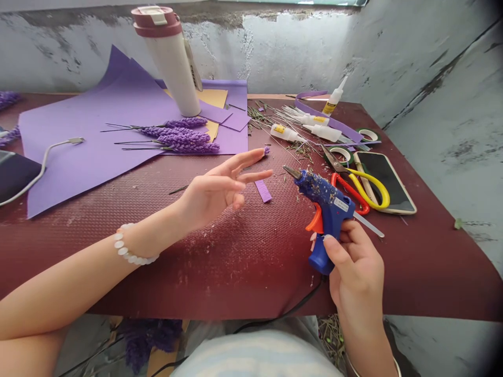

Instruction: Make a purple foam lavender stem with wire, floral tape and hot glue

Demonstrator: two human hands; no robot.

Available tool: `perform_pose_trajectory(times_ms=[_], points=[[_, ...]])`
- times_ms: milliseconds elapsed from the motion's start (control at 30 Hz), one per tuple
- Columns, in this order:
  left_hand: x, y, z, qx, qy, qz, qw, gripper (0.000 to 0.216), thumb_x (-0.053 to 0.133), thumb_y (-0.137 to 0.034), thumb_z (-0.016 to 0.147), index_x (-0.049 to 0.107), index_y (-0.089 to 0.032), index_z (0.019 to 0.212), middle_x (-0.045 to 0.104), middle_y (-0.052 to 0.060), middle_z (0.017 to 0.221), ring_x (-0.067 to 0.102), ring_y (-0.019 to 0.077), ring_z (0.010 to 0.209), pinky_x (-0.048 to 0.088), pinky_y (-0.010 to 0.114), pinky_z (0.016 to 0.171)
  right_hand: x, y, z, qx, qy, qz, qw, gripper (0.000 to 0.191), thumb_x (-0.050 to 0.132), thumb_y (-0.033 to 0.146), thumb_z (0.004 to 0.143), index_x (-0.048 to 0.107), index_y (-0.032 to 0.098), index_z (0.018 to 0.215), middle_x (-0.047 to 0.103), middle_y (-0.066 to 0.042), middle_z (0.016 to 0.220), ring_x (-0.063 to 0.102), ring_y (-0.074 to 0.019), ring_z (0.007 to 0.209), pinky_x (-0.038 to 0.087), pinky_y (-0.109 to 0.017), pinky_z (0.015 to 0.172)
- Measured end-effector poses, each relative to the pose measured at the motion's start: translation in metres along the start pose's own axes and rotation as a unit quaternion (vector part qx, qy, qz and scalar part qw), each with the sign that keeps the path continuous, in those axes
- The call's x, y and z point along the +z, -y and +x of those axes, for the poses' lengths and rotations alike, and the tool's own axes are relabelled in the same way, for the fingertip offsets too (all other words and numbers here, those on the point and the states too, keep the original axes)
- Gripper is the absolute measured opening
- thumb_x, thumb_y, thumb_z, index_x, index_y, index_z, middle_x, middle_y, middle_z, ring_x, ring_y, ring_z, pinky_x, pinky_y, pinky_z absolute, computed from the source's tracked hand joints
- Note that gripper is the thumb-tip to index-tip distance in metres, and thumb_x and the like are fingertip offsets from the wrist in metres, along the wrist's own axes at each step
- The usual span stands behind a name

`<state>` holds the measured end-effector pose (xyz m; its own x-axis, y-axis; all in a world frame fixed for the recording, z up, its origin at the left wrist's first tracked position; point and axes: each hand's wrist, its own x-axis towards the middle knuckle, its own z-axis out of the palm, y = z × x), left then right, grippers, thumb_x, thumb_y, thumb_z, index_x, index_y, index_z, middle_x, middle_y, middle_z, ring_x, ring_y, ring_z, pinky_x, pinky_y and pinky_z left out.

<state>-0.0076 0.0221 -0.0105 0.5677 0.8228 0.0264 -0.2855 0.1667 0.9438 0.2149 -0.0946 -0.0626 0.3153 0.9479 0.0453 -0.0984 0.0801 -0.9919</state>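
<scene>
My right hand (353, 267) is wrapped round the handle of a blue glue gun (324, 196) with an orange trigger. Its metal nozzle points up and left, and a clear glue stick juts from the back. Left of the nozzle is my left hand (226, 186), with its fingers reaching out to the right. A dark flower stem (178, 189) shows behind that hand, and a small purple tip sits at the index fingertip; the part held is hidden by the fingers. Below the fingers, a short purple paper strip (263, 191) lies on the table.
Purple lavender stems (183, 137) lie on purple paper sheets (86, 131) beside a white tumbler (168, 63). At the right are several glue bottles (285, 132), scissors (356, 180), green tape rolls (368, 136), cut wires and a phone (396, 180). A black cord hangs from the glue gun over the table edge.
</scene>
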Motion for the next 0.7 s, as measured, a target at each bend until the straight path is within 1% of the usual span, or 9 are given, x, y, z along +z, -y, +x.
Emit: perform_pose_trajectory(times_ms=[67, 100, 133, 200, 267, 333, 433, 567, 700], points=[[0.0, -0.002, 0.001, -0.005, -0.036, -0.013, 0.999, 0.039, 0.048, -0.014, 0.083, 0.061, -0.018, 0.12, 0.054, 0.01, 0.135, 0.064, 0.0162, 0.092, 0.05, 0.021, 0.058, 0.0, 0.0, 0.0, -0.003, -0.001, 0.004, 1.0, 0.022, 0.071, 0.03, 0.082, 0.064, 0.027, 0.102, 0.062, 0.003, 0.088, 0.062, -0.0073, 0.075, 0.05, -0.012, 0.067], [-0.001, -0.003, 0.002, -0.001, -0.052, -0.01, 0.999, 0.033, 0.047, -0.018, 0.087, 0.061, -0.015, 0.116, 0.062, 0.011, 0.12, 0.062, 0.0106, 0.072, 0.051, 0.023, 0.063, 0.0, 0.0, 0.0, -0.002, -0.002, 0.004, 1.0, 0.022, 0.071, 0.03, 0.082, 0.064, 0.027, 0.102, 0.062, 0.003, 0.087, 0.061, -0.007, 0.074, 0.05, -0.012, 0.066], [-0.001, -0.004, 0.002, 0.006, -0.064, 0.0, 0.998, 0.03, 0.047, -0.022, 0.089, 0.062, -0.013, 0.112, 0.066, 0.01, 0.104, 0.054, 0.0065, 0.057, 0.051, 0.024, 0.065, 0.0, 0.0, 0.0, -0.001, -0.003, 0.003, 1.0, 0.022, 0.071, 0.03, 0.082, 0.064, 0.027, 0.102, 0.062, 0.003, 0.087, 0.061, -0.007, 0.074, 0.05, -0.012, 0.066], [-0.002, -0.006, 0.002, 0.02, -0.076, 0.038, 0.996, 0.027, 0.046, -0.026, 0.09, 0.062, -0.011, 0.107, 0.065, 0.005, 0.08, 0.038, 0.0032, 0.042, 0.047, 0.024, 0.062, 0.0, 0.0, 0.001, 0.002, -0.006, 0.002, 1.0, 0.022, 0.071, 0.03, 0.082, 0.064, 0.027, 0.102, 0.063, 0.003, 0.087, 0.062, -0.0074, 0.074, 0.05, -0.013, 0.066], [-0.002, -0.009, 0.0, 0.025, -0.077, 0.084, 0.993, 0.027, 0.045, -0.028, 0.092, 0.062, -0.011, 0.105, 0.064, 0.003, 0.07, 0.031, 0.0029, 0.038, 0.042, 0.023, 0.055, 0.0, 0.0, 0.001, 0.004, -0.005, 0.003, 1.0, 0.023, 0.071, 0.03, 0.081, 0.064, 0.027, 0.102, 0.063, 0.002, 0.086, 0.063, -0.0085, 0.075, 0.051, -0.014, 0.066], [-0.002, -0.011, -0.001, 0.026, -0.075, 0.111, 0.991, 0.029, 0.043, -0.029, 0.093, 0.063, -0.011, 0.103, 0.064, 0.003, 0.065, 0.03, 0.0033, 0.036, 0.038, 0.022, 0.05, 0.0, 0.0, 0.0, 0.005, -0.004, 0.003, 1.0, 0.023, 0.071, 0.03, 0.081, 0.063, 0.026, 0.103, 0.063, 0.002, 0.085, 0.064, -0.0096, 0.076, 0.051, -0.015, 0.067], [-0.002, -0.013, -0.001, 0.02, -0.073, 0.113, 0.991, 0.035, 0.039, -0.033, 0.094, 0.065, -0.011, 0.101, 0.064, 0.003, 0.06, 0.032, 0.0043, 0.034, 0.038, 0.023, 0.048, 0.0, 0.001, 0.0, 0.006, -0.01, 0.002, 1.0, 0.024, 0.072, 0.03, 0.081, 0.063, 0.025, 0.103, 0.062, 0.001, 0.085, 0.064, -0.0105, 0.075, 0.051, -0.017, 0.066], [-0.004, -0.013, 0.0, 0.007, -0.079, 0.069, 0.994, 0.042, 0.038, -0.041, 0.093, 0.067, -0.012, 0.104, 0.066, 0.003, 0.064, 0.035, 0.0047, 0.033, 0.05, 0.028, 0.061, 0.001, 0.001, 0.0, 0.006, -0.012, 0.002, 1.0, 0.024, 0.072, 0.028, 0.08, 0.063, 0.025, 0.102, 0.063, 0.001, 0.084, 0.064, -0.0113, 0.075, 0.05, -0.018, 0.065], [-0.008, -0.016, -0.001, -0.007, -0.085, 0.033, 0.996, 0.041, 0.043, -0.043, 0.092, 0.069, -0.013, 0.102, 0.05, -0.005, 0.046, 0.028, 0.0036, 0.031, 0.054, 0.035, 0.079, 0.002, 0.002, 0.0, 0.002, -0.008, -0.004, 1.0, 0.021, 0.071, 0.029, 0.081, 0.063, 0.025, 0.1, 0.063, 0.001, 0.087, 0.062, -0.0101, 0.073, 0.049, -0.017, 0.063]])
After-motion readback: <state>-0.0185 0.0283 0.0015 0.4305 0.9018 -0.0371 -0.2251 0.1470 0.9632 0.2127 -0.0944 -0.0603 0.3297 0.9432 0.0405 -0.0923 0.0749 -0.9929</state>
